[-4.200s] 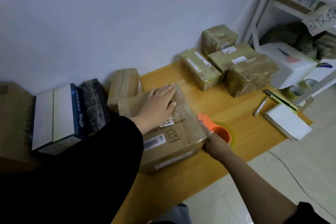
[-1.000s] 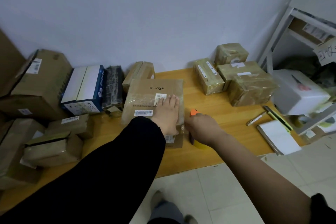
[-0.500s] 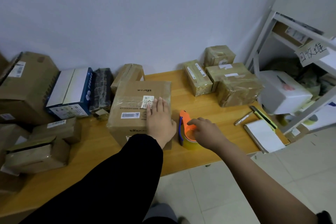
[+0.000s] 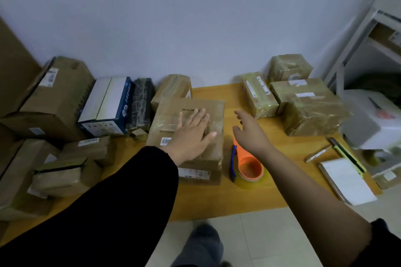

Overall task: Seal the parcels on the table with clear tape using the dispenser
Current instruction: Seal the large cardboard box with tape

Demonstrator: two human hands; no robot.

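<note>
Dispenser (image 4: 247, 166) beside parcel (image 4: 168, 116); left hand (image 4: 191, 134) flat atop, right hand (image 4: 249, 132) spread, empty, above table (image 4: 217, 201).

The person's left hand (image 4: 191, 134) is lying flat, palm down, its fingers straight and spread and the thumb sticking out to the right. A black sleeve (image 4: 130, 191) is covering that arm to the wrist. The right hand (image 4: 249, 130) is hovering in the air, holding nothing, fingers loosely extended and pointing away from the body. The right forearm (image 4: 303, 184) is showing bare, with a dark cuff (image 4: 382, 236) sitting near the elbow.

Head camera, high and close, facing forward-down over table (image 4: 217, 201)
</note>
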